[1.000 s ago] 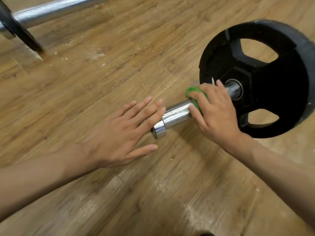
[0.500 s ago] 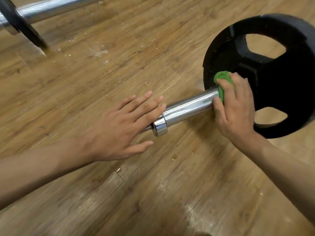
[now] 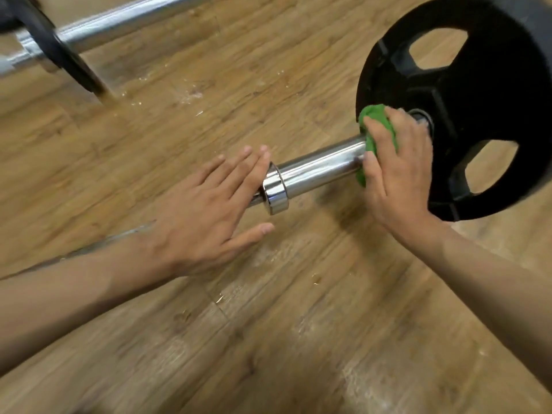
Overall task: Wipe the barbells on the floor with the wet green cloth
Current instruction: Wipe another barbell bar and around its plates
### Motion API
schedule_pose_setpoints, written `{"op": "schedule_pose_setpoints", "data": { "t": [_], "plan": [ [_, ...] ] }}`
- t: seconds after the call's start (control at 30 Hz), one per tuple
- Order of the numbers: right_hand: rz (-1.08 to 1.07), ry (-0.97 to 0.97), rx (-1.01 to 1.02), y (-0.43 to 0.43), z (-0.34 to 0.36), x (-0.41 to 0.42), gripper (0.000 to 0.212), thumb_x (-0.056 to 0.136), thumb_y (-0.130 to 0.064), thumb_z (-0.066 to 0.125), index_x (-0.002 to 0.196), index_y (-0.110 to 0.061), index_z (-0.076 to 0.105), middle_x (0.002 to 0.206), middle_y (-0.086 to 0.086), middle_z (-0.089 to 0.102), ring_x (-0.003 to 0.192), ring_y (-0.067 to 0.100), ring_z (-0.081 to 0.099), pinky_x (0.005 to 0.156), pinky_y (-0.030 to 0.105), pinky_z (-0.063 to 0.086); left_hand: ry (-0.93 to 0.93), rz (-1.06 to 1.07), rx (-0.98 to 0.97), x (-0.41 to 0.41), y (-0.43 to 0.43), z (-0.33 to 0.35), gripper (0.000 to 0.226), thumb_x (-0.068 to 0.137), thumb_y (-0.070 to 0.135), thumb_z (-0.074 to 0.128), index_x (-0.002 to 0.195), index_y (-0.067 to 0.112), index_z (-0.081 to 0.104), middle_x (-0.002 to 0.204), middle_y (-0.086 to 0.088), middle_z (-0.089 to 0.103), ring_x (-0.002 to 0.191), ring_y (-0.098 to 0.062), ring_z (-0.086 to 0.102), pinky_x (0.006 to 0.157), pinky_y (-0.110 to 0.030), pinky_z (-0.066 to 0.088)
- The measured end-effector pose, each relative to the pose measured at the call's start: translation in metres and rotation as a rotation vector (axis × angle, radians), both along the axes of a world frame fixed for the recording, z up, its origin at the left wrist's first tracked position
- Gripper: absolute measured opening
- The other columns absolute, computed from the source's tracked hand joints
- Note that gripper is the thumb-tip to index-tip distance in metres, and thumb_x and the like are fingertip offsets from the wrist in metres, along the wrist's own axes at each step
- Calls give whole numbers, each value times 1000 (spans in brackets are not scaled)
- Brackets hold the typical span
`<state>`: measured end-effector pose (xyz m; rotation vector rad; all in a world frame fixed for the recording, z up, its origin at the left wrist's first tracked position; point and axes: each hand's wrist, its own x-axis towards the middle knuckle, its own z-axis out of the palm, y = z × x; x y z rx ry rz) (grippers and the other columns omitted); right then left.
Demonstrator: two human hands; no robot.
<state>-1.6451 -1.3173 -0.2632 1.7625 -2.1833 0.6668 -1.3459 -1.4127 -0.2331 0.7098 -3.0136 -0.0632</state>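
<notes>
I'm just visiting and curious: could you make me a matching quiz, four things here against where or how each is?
1 green cloth
2 weight plate
3 left hand
4 far barbell

a black, upright on its edge
b at the picture's top left
c flat, fingers straight
d pressed on the chrome sleeve under the right hand

Pairs: 1-d, 2-a, 3-c, 4-b

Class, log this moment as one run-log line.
step: wipe | right hand: grips green cloth on chrome sleeve, beside black plate | left hand: flat, beside collar
</notes>
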Motion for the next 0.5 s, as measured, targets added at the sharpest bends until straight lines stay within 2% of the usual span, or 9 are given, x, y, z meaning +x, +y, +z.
{"op": "schedule_pose_setpoints", "data": {
  "t": [0.07,0.1,0.2,0.27,0.3,0.37,0.43,0.5],
  "plan": [
    [-161,-100,-57,-12,-2,33,73,106,-53,10,149,-9,50,160,19,39,153,39,28,126,58,14,1,17,27,-3,-7,-4,89,104,72,13,166,10,-5,175,-7,6,162,-23,3,130,-47,12],
    [-158,-114,-55,-17,-5,56,75,105,-54,9,150,-8,49,161,19,38,154,39,25,127,57,11,-2,25,37,-5,-12,-6,90,103,73,12,166,11,-6,175,-7,7,162,-22,2,130,-48,12],
    [193,-58,-20,-21,-12,109,75,105,-55,18,155,-5,44,163,18,37,156,38,24,127,57,15,2,48,55,-6,-22,-6,91,102,75,11,166,12,-3,174,-6,14,162,-19,3,130,-47,12],
    [385,96,-16,-26,-14,86,70,106,-53,23,157,-8,41,164,17,37,155,35,28,127,55,19,17,64,62,-4,-28,-6,90,102,74,12,167,12,-1,173,-6,18,162,-19,5,130,-47,13],
    [406,169,-20,-31,-15,66,69,107,-53,23,159,-9,39,164,17,36,155,34,29,127,54,19,25,72,62,-3,-32,-4,90,102,73,12,167,12,0,173,-7,20,162,-20,6,129,-47,14],
    [269,163,-33,-40,-19,24,70,108,-54,21,160,-10,37,165,17,34,156,34,27,128,54,15,43,69,46,-1,-39,-3,92,101,74,14,167,11,1,173,-8,19,162,-22,7,128,-50,17],
    [23,54,-63,-47,-18,-5,72,108,-54,15,159,-7,35,166,19,31,157,35,22,128,54,12,52,6,3,-1,-46,-2,90,102,73,16,167,12,4,175,-6,12,162,-24,7,127,-53,19],
    [-145,-79,-133,-59,-15,1,75,108,-53,8,157,-4,37,166,19,29,157,38,19,128,56,12,56,-60,-13,-3,-55,-2,81,105,68,15,168,18,5,175,-5,7,162,-24,7,126,-55,20]
  ]
}}
